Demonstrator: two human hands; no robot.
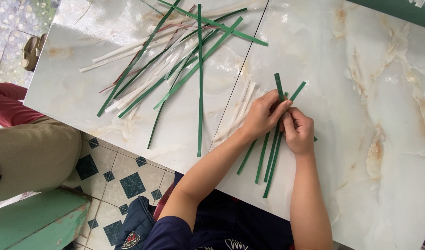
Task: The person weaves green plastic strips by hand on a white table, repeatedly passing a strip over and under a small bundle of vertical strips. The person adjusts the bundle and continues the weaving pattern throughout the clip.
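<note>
Marble-look table (388, 139) under loose strips (175, 65)

Bright, even daylight falls on my worktop (351, 153), and its glossy marble-patterned surface throws back soft white glare, strongest well beyond my left hand (262, 115) among the loose strips (166, 69) and again far off past my right hand (297, 132). Shadows are faint: only a thin, soft one lies under my forearms and just beneath both hands. The picture is sharp across the middle, with the strips' edges crisp and no motion blur on my fingers. Toward the edges the wide lens bends things a little, so the worktop's near border slants. The tiled floor (124, 178) below my left arm sits darker than the worktop.
</note>
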